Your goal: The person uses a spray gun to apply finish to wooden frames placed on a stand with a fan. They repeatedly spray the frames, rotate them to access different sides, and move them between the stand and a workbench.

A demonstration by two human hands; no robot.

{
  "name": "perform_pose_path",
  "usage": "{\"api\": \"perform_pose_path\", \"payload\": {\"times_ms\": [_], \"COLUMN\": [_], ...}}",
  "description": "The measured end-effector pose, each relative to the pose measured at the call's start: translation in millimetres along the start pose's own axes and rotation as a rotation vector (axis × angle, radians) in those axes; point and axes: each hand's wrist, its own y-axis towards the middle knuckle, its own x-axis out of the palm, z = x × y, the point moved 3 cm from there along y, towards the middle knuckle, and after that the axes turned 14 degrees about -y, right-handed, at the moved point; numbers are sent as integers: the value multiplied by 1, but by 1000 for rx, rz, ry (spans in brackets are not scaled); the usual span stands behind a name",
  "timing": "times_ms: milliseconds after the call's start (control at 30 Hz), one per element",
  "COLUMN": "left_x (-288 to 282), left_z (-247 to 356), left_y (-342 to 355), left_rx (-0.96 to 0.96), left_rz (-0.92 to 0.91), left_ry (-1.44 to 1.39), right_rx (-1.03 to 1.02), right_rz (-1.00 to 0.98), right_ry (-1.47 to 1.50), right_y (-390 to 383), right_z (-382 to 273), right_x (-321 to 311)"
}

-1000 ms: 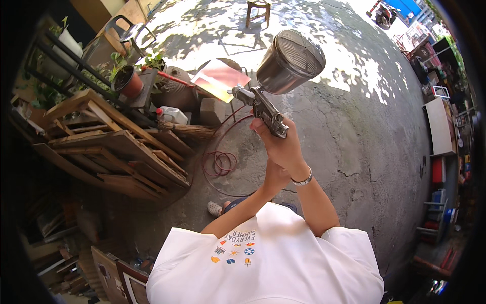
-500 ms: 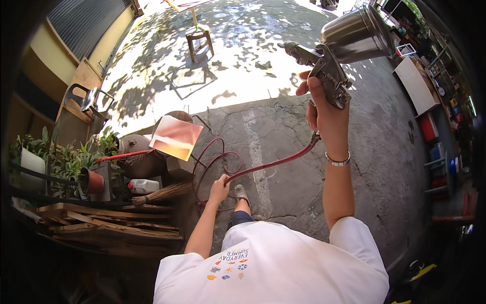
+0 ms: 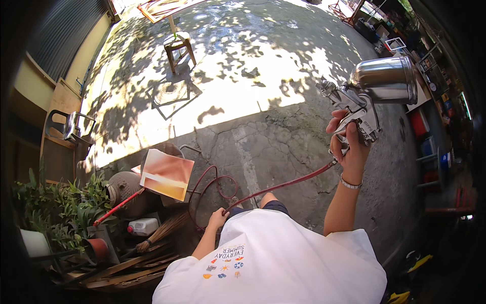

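Note:
Raised at the right, my right hand (image 3: 353, 149) is wrapped round the handle of a metal spray gun (image 3: 357, 104). A shiny silver cup (image 3: 387, 79) tops the gun, whose nozzle points to the far left. From the bottom of the handle a red air hose (image 3: 288, 185) sags across to my left hand (image 3: 217, 219). That hand is closed round the hose close to my body. Beyond it, the hose lies in loops on the concrete. Far off, a wooden frame (image 3: 152, 12) is held above a wooden stool (image 3: 178, 46).
Leafy plants (image 3: 61, 207), a white jug (image 3: 143, 226), a straw broom (image 3: 164, 230) and wooden boards (image 3: 126, 271) crowd the near left. An orange-and-white panel (image 3: 167, 173) stands in front of me. A chair (image 3: 68, 124) stands by the left wall. Shelves with clutter line the right side.
The spray gun and my right hand have moved right and lower in view. My left hand, still on the hose, is nearer my body. The stool and frame show more fully.

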Motion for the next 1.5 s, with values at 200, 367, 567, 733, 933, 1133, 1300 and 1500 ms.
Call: {"api": "perform_pose_path", "payload": {"times_ms": [200, 367, 567, 733, 933, 1133, 1300, 1500], "left_x": [-7, -23, -37, -56, -69, -94, -147, -206], "left_z": [28, 94, 208, 287, 341, 396, 439, 473], "left_y": [79, 158, 238, 303, 399, 503, 572, 636], "left_rx": [4, -43, -24, 99, 206, 212, 174, 163], "left_rz": [-149, -190, 95, 177, 103, 35, -149, -172], "left_ry": [-42, 98, 3, -195, -67, -53, -5, -50], "right_rx": [-47, -81, -122, -42, 57, 78, 133, 144], "right_rz": [-121, -281, -430, -351, -124, -62, -22, -29], "right_ry": [185, 349, 486, 341, 31, -47, -78, -127], "right_y": [69, 142, 249, 338, 455, 559, 636, 721], "right_z": [60, 126, 187, 211, 227, 262, 285, 309], "right_x": [-25, -69, -118, -126, -89, -40, 10, 50]}}
